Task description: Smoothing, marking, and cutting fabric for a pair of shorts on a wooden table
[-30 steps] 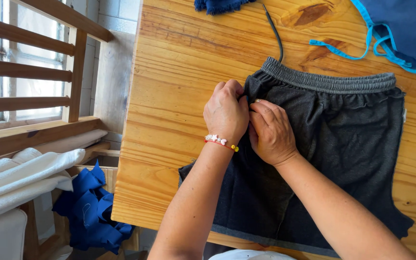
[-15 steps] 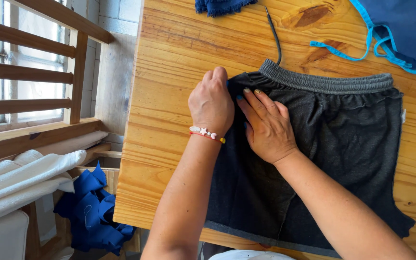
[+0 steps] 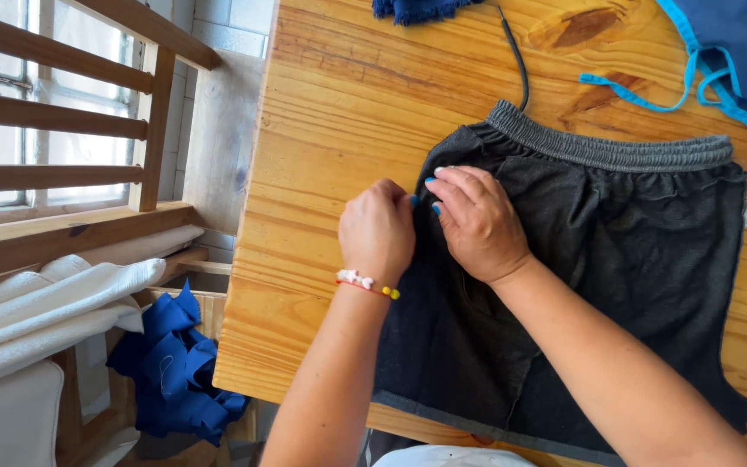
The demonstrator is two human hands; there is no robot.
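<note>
Dark grey shorts (image 3: 616, 285), laid flat on the wooden table (image 3: 347, 112), elastic waistband (image 3: 616, 151) toward the far side, hem at the near table edge. Left hand (image 3: 378, 232) at the left side edge of the shorts, just below the waistband corner, fingers curled in, closed like a loose fist; fingertips hidden behind the knuckles, so cannot tell if fabric is really pinched there. On its wrist, a beaded bracelet (image 3: 367, 283) in red, white and yellow. Right hand (image 3: 477, 220) resting on the shorts, just right of the left hand, touching it at the fingertips, fingers bent and pressing or gripping the cloth near that same edge; blue nails visible. Beyond the waistband, a thin dark cord (image 3: 519, 60) running away across the table. Far right of the shorts, near the table corner, a navy garment with light blue drawstring (image 3: 693, 82). Left of the shorts, off the table and lower, crumpled blue cloth (image 3: 170, 372) and white folded fabric (image 3: 45, 303) beside a wooden rail (image 3: 62, 104).
</note>
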